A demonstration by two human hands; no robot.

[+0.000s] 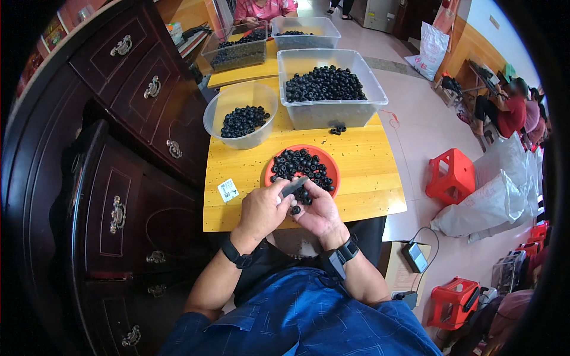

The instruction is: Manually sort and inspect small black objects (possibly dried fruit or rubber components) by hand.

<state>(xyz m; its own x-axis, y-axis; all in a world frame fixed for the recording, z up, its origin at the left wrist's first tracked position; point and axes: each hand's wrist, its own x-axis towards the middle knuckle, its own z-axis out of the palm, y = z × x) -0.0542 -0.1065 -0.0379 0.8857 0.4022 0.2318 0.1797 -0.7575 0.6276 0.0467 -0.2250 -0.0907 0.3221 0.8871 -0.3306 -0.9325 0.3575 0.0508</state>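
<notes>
Both my hands meet over the near edge of a red round plate (336,172) heaped with small black ring-shaped parts (291,160). Between the fingers of my left hand (259,210) is a flat grey blade-like tool (294,186), its handle covered by the fingers. My right hand (323,216) is turned palm up, its fingers curled around a few of the black parts. One black part (295,210) shows at its fingertips, close to the left thumb. Each wrist wears a black band.
On the yellow table (362,184) stand a clear round tub (261,135) and a clear rectangular bin (332,115), both holding black parts. Loose parts (338,129) and a white label (227,190) lie nearby. Dark drawers (136,207) border the left; red stools (449,175) and white sacks (493,199) stand right. A person sits opposite.
</notes>
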